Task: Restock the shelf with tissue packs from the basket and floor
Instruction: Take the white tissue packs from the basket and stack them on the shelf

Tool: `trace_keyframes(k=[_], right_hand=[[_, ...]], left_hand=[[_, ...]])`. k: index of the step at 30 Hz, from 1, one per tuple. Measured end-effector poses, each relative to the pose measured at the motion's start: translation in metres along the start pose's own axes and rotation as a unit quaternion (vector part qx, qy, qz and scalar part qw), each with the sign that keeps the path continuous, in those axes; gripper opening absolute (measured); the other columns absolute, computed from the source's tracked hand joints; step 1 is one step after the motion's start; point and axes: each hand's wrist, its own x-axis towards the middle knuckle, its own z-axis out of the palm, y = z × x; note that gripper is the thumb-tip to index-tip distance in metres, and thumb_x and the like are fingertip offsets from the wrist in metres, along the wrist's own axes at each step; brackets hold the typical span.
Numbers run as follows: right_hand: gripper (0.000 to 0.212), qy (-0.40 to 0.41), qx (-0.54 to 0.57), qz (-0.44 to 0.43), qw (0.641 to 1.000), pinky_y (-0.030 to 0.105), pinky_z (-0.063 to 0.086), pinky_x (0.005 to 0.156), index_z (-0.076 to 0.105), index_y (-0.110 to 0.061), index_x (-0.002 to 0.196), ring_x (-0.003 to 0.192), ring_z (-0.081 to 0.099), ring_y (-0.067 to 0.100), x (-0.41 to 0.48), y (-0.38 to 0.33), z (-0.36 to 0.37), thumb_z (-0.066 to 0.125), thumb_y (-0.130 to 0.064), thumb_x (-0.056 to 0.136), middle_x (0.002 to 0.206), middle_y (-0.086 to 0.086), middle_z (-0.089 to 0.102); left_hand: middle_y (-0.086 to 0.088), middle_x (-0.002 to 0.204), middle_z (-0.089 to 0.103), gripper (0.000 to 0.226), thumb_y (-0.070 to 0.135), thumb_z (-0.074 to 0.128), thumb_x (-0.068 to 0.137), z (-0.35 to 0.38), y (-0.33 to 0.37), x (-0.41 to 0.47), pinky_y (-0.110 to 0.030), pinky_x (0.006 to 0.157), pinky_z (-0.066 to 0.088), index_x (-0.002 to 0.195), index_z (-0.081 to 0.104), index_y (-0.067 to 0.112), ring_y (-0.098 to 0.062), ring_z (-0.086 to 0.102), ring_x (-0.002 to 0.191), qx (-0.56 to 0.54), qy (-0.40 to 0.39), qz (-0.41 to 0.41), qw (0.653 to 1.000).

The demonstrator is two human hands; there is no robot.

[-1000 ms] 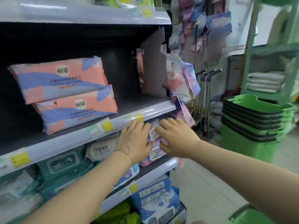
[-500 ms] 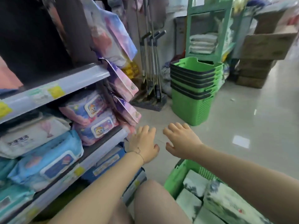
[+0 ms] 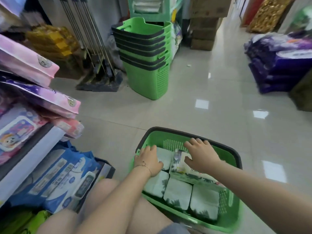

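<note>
A green basket (image 3: 170, 132) with a dark rim stands on the floor in front of my knees, filled with several white tissue packs (image 3: 178, 193) printed with green leaves. My left hand (image 3: 148, 160) reaches into the basket's left side, its fingers resting on a pack at the far left. My right hand (image 3: 200, 153) lies spread over a larger pack (image 3: 181, 168) lying on top in the far middle. Neither hand has lifted anything. The shelf (image 3: 30, 149) with wipe packs is at my left.
A stack of green baskets (image 3: 145, 54) stands on the floor ahead, beside mops (image 3: 99, 71). Purple packs (image 3: 278, 65) are piled at the right, with cardboard boxes (image 3: 204, 26) behind. Pink packs (image 3: 27, 63) hang off the shelf end. Blue packs (image 3: 62, 179) fill the bottom shelf.
My view has swung from the shelf down to the floor basket. Both hands left the shelf packs and came down onto the tissue packs in the basket.
</note>
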Motion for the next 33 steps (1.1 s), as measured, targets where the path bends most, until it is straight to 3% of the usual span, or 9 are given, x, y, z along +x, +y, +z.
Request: trace_keyframes(k=[5, 8, 12, 16, 19, 24, 26, 28, 33], right_hand=[[0.056, -0.05, 0.087, 0.168, 0.981, 0.038, 0.042, 0.093, 0.035, -0.016, 0.134, 0.116, 0.043, 0.028, -0.029, 0.027, 0.042, 0.051, -0.041, 0.086, 0.13, 0.007, 0.041], [0.065, -0.075, 0.155, 0.275, 0.946, 0.042, 0.041, 0.098, 0.029, -0.014, 0.137, 0.125, 0.034, 0.033, -0.04, 0.033, 0.062, 0.056, -0.04, 0.084, 0.142, 0.013, 0.029], [0.072, -0.091, 0.266, 0.354, 0.892, 0.044, 0.04, 0.099, 0.021, -0.018, 0.142, 0.125, 0.034, 0.034, -0.043, 0.036, 0.074, 0.057, -0.037, 0.083, 0.143, 0.015, 0.026], [0.071, -0.093, 0.332, 0.373, 0.861, 0.043, 0.053, 0.082, 0.021, -0.025, 0.139, 0.1, 0.052, 0.032, -0.035, 0.034, 0.079, 0.059, -0.037, 0.08, 0.138, 0.017, 0.028], [0.077, -0.098, 0.34, 0.384, 0.853, 0.046, 0.048, 0.091, 0.022, -0.023, 0.139, 0.11, 0.046, 0.034, -0.03, 0.035, 0.078, 0.066, -0.036, 0.078, 0.135, 0.018, 0.031], [0.135, -0.155, 0.348, 0.331, 0.863, 0.051, 0.044, 0.097, 0.003, -0.035, 0.148, 0.123, 0.042, 0.04, -0.024, 0.038, 0.065, 0.092, -0.042, 0.046, 0.151, 0.012, 0.006], [0.142, -0.161, 0.345, 0.298, 0.875, 0.044, 0.05, 0.09, 0.0, -0.038, 0.148, 0.119, 0.048, 0.038, -0.023, 0.035, 0.058, 0.093, -0.041, 0.041, 0.154, 0.009, -0.001], [0.144, -0.157, 0.337, 0.276, 0.887, 0.035, 0.053, 0.08, 0.0, -0.037, 0.149, 0.111, 0.054, 0.032, -0.02, 0.03, 0.051, 0.093, -0.044, 0.038, 0.154, 0.009, 0.003], [0.145, -0.13, 0.347, 0.225, 0.901, 0.041, 0.05, 0.092, 0.003, -0.034, 0.15, 0.118, 0.048, 0.025, -0.009, 0.006, 0.037, 0.092, -0.048, 0.036, 0.142, 0.007, 0.036]], left_hand=[[-0.011, 0.143, 0.038, 0.065, 0.036, 0.053, 0.091, 0.03, 0.028, 0.019, -0.039, 0.097, 0.043, 0.144, 0.023, 0.013, -0.029, 0.045, 0.123, -0.158, -0.105, -0.051, 0.98], [-0.014, 0.144, 0.036, 0.071, 0.032, 0.053, 0.092, 0.041, 0.038, 0.023, -0.035, 0.093, 0.039, 0.148, 0.014, 0.013, -0.03, 0.043, 0.124, -0.267, -0.155, -0.088, 0.947], [-0.013, 0.152, 0.026, 0.074, 0.033, 0.051, 0.094, 0.05, 0.038, 0.029, -0.039, 0.105, 0.032, 0.151, 0.009, 0.014, -0.03, 0.03, 0.136, -0.294, -0.195, -0.103, 0.93], [-0.011, 0.134, 0.044, 0.054, 0.034, 0.05, 0.093, 0.057, 0.041, 0.03, -0.034, 0.091, 0.043, 0.138, 0.033, 0.011, -0.023, 0.052, 0.11, -0.296, -0.221, -0.1, 0.924], [-0.005, 0.125, 0.047, 0.047, 0.029, 0.055, 0.092, 0.059, 0.045, 0.029, -0.03, 0.086, 0.043, 0.132, 0.038, 0.01, -0.022, 0.051, 0.106, -0.318, -0.229, -0.094, 0.915], [-0.006, 0.113, 0.047, 0.048, 0.021, 0.061, 0.088, 0.05, 0.041, 0.03, -0.035, 0.081, 0.045, 0.129, 0.04, 0.008, -0.023, 0.053, 0.099, -0.344, -0.206, -0.101, 0.91], [-0.008, 0.11, 0.05, 0.036, 0.018, 0.063, 0.084, 0.043, 0.035, 0.029, -0.033, 0.074, 0.043, 0.114, 0.046, 0.011, -0.019, 0.05, 0.088, -0.356, -0.171, -0.101, 0.913], [-0.008, 0.112, 0.052, 0.031, 0.017, 0.065, 0.08, 0.033, 0.027, 0.028, -0.03, 0.072, 0.044, 0.104, 0.046, 0.014, -0.02, 0.05, 0.089, -0.373, -0.12, -0.11, 0.913], [-0.006, 0.121, 0.052, 0.06, 0.038, 0.064, 0.056, -0.005, 0.012, 0.013, -0.036, 0.093, 0.047, 0.114, 0.054, 0.021, -0.026, 0.055, 0.107, -0.372, 0.001, -0.112, 0.922]])
